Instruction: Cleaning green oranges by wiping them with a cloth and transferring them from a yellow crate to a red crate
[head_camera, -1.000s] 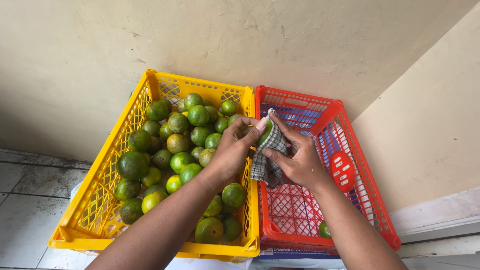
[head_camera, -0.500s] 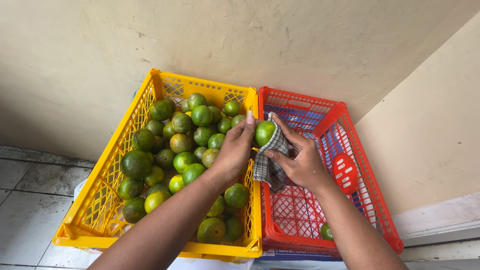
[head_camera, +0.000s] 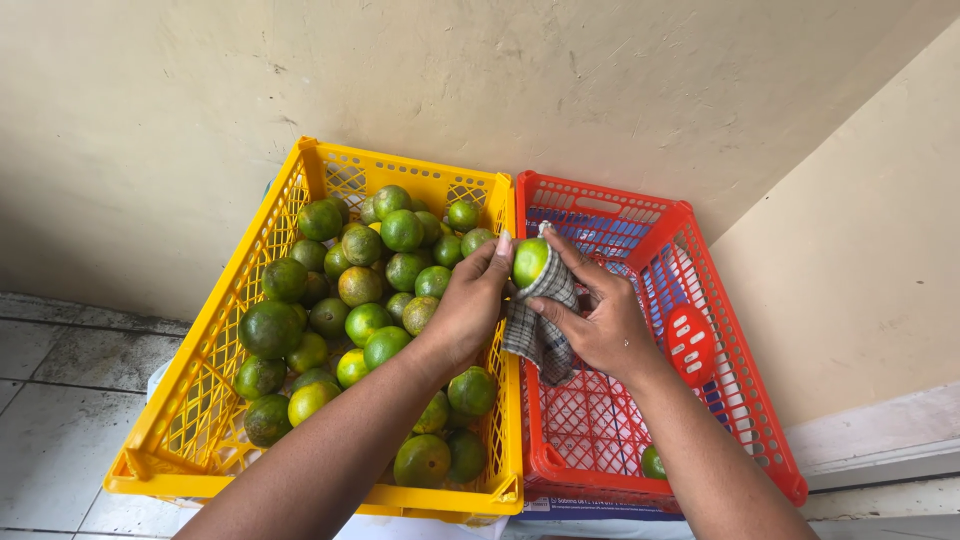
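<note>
Head view. Item held: one green citrus fruit (head_camera: 528, 262), above the seam between the two crates, at 12 o'clock from both wrists. Since a second ago it has come out of the cloth: then mostly wrapped, now its upper half bare.

Left hand (head_camera: 468, 305): fingers curled on the fruit's left side, thumb tip up beside it; closed on the fruit.

Right hand (head_camera: 598, 318): closed around a checked cloth (head_camera: 538, 318), pressing it to the fruit's right and underside; the cloth's tail hangs at 6 o'clock.

Yellow crate (head_camera: 225, 330), at 9 o'clock: heaped with green fruit.

Red crate (head_camera: 745, 400), at 3 o'clock: one green fruit (head_camera: 651, 462) in its near corner.

Judgement: wiping of this fruit looks nearly finished.
</note>
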